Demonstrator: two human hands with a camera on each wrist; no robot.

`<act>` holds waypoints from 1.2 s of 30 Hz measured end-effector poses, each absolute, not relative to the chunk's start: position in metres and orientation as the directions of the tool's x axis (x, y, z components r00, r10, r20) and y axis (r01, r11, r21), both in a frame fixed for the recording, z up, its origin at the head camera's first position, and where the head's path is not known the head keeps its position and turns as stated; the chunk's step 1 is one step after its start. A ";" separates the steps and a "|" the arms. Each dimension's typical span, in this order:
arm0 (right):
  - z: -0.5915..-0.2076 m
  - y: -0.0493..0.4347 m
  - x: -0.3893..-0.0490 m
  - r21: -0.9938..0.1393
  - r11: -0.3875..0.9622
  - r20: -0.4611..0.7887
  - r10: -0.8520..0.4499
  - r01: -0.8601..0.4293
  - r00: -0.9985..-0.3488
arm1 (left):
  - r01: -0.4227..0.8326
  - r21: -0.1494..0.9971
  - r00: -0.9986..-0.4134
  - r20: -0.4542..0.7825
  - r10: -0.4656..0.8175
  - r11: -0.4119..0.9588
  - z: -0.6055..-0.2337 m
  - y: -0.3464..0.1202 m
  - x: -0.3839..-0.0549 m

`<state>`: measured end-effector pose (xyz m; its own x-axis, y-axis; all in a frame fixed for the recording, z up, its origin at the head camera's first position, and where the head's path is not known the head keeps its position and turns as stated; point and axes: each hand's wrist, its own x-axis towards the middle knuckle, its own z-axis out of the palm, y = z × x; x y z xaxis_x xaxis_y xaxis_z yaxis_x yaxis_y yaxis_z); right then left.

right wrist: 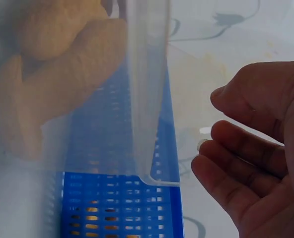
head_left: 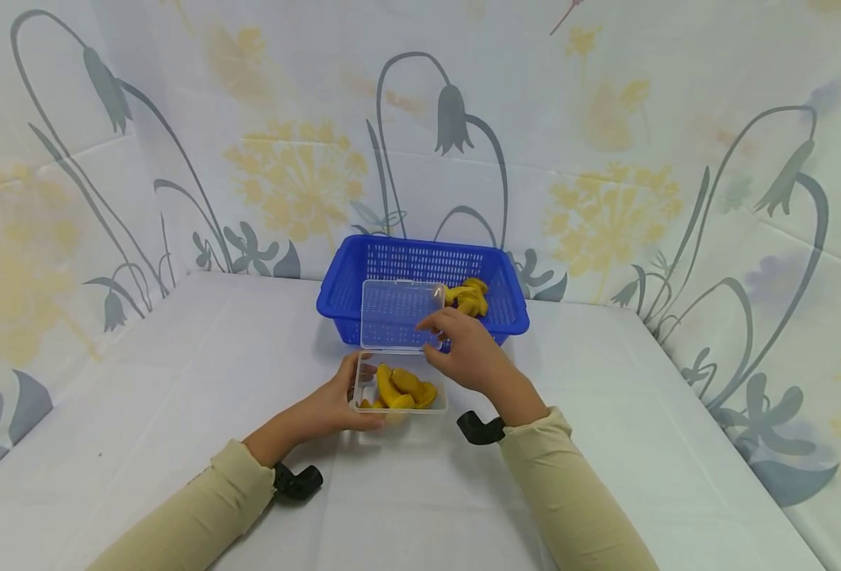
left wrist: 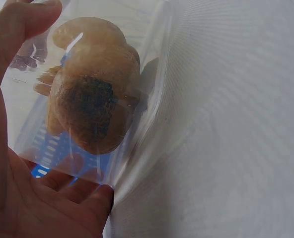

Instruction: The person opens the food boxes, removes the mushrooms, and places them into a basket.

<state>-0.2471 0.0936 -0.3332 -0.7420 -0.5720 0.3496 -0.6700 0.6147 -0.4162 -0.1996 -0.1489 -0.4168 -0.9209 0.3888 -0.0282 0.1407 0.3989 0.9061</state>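
Observation:
A clear plastic box [head_left: 401,411] with a hinged lid [head_left: 401,313] stands in front of the blue basket. The lid is raised and leans back towards the basket. Several yellow, curved, banana-like pieces [head_left: 408,384] lie inside the box; through its wall they look brownish in the left wrist view [left wrist: 95,84]. My left hand [head_left: 335,403] grips the box at its left end, thumb on the near side and fingers on the far side. Close to the lid's right edge hovers my right hand [head_left: 466,349], fingers loosely bent. Nothing shows between them in the right wrist view [right wrist: 256,153].
Behind the box stands a blue perforated basket [head_left: 345,297] with more yellow pieces [head_left: 469,296] in its right part. A white cloth [head_left: 642,444] covers the table, and a flower-patterned curtain [head_left: 420,119] hangs at the back and sides.

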 end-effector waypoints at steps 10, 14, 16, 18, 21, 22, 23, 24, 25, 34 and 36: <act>-0.338 0.085 -0.244 -0.415 0.602 0.274 -0.632 -0.682 -0.725 | 0.142 0.907 -0.922 -0.024 0.386 0.397 -0.416 -0.150 -0.199; -0.340 0.082 -0.242 -0.410 0.605 0.237 -0.652 -0.683 -0.720 | 0.139 0.906 -0.925 -0.025 0.379 0.400 -0.416 -0.149 -0.200; -0.340 0.081 -0.241 -0.415 0.607 0.208 -0.662 -0.678 -0.720 | 0.138 0.906 -0.926 -0.026 0.377 0.400 -0.416 -0.149 -0.200; -0.341 0.080 -0.241 -0.419 0.601 0.191 -0.675 -0.681 -0.713 | 0.136 0.906 -0.926 -0.028 0.376 0.401 -0.416 -0.149 -0.200; -0.343 0.078 -0.242 -0.429 0.573 0.187 -0.700 -0.698 -0.689 | 0.129 0.906 -0.927 -0.034 0.374 0.402 -0.416 -0.150 -0.199; -0.344 0.078 -0.242 -0.424 0.565 0.189 -0.709 -0.707 -0.680 | 0.127 0.906 -0.927 -0.036 0.373 0.403 -0.416 -0.150 -0.199; -0.344 0.077 -0.242 -0.420 0.557 0.191 -0.717 -0.716 -0.670 | 0.125 0.906 -0.927 -0.038 0.373 0.404 -0.416 -0.150 -0.199; -0.344 0.077 -0.242 -0.417 0.552 0.190 -0.724 -0.722 -0.663 | 0.123 0.906 -0.927 -0.040 0.372 0.404 -0.415 -0.150 -0.199; -0.345 0.076 -0.242 -0.414 0.550 0.187 -0.729 -0.726 -0.659 | 0.122 0.907 -0.927 -0.041 0.372 0.404 -0.416 -0.150 -0.199; -0.347 0.073 -0.240 -0.401 0.553 0.141 -0.750 -0.730 -0.646 | 0.118 0.908 -0.927 -0.045 0.373 0.402 -0.417 -0.150 -0.200; -0.347 0.072 -0.239 -0.390 0.556 0.135 -0.754 -0.734 -0.643 | 0.115 0.907 -0.927 -0.049 0.372 0.406 -0.417 -0.150 -0.200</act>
<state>-0.2394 0.0720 -0.3472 -0.6433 -0.7537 0.1348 -0.7337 0.5564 -0.3901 -0.2002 -0.1504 -0.4173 -0.9271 0.3717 -0.0491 0.1145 0.4056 0.9069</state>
